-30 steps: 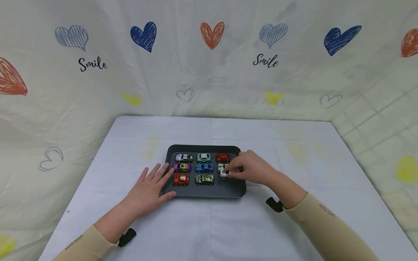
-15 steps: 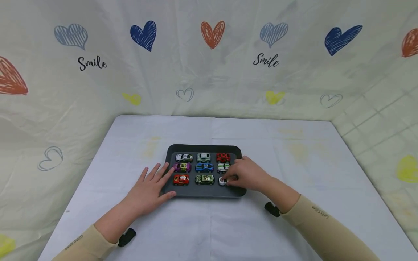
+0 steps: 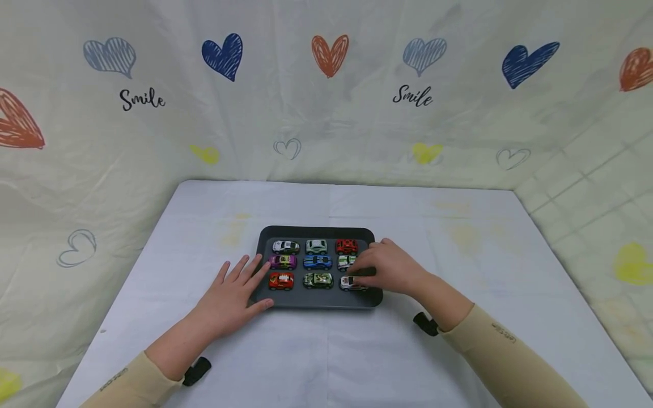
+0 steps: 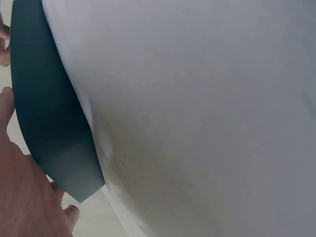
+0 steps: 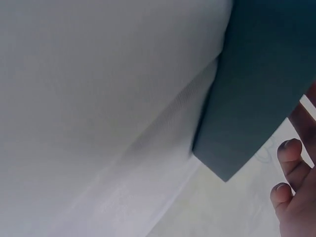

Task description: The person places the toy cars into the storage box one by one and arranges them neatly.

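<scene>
A dark grey tray (image 3: 321, 302) holds several toy cars in three rows. My left hand (image 3: 229, 300) lies spread at the tray's left edge, its fingertips by the purple car (image 3: 283, 262) and its thumb at the near left corner. At the near right of the tray sits a white toy car (image 3: 351, 283). My right hand (image 3: 393, 267) hovers over that car, thumb and index finger apart, partly covering the car's right end. Just behind is a white-and-green car (image 3: 346, 262), partly hidden by the fingers. The wrist views show the tray's side wall (image 4: 54, 113) but no cars.
The table (image 3: 316, 362) has a white cloth over it. A curtain (image 3: 326, 113) printed with hearts hangs behind and at both sides. Red (image 3: 281, 281), camouflage (image 3: 318, 280) and blue (image 3: 317, 262) toy cars stand close together in the tray.
My right hand moved toward me with the white car, set it down in the near right place, then let go and rose slightly. My left hand stayed put.
</scene>
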Demonstrator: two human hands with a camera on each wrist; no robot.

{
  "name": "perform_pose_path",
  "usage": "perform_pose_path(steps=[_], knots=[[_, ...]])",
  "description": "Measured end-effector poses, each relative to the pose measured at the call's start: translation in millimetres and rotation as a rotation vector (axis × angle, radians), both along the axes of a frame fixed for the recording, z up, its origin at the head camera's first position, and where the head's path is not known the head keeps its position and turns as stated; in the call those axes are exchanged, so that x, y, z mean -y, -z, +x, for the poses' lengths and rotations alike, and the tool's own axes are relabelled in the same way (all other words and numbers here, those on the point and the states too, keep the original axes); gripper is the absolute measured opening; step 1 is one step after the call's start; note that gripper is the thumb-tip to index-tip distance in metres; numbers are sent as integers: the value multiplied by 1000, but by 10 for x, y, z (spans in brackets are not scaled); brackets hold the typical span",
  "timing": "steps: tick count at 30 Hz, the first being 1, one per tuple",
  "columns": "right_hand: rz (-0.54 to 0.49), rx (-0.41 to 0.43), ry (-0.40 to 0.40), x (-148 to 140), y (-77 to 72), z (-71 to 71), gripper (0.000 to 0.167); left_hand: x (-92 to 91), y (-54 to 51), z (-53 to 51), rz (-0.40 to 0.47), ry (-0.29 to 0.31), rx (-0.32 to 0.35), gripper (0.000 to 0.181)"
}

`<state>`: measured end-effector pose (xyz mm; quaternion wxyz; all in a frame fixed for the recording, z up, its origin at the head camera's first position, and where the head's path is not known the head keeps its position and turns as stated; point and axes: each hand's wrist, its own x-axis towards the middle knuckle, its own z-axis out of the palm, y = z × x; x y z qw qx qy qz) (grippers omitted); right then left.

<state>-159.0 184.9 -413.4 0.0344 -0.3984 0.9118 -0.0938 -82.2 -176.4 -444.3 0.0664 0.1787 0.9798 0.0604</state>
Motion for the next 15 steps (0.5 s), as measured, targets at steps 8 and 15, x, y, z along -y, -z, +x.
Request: perform_pose_path(steps=[8,15], knots=[[-67,-5,31,-85,-40,33,29,27,23,-2,7,1,0,85],[-109,-55,139,-260,14,163,45,57,33,-13,24,7,-5,85]])
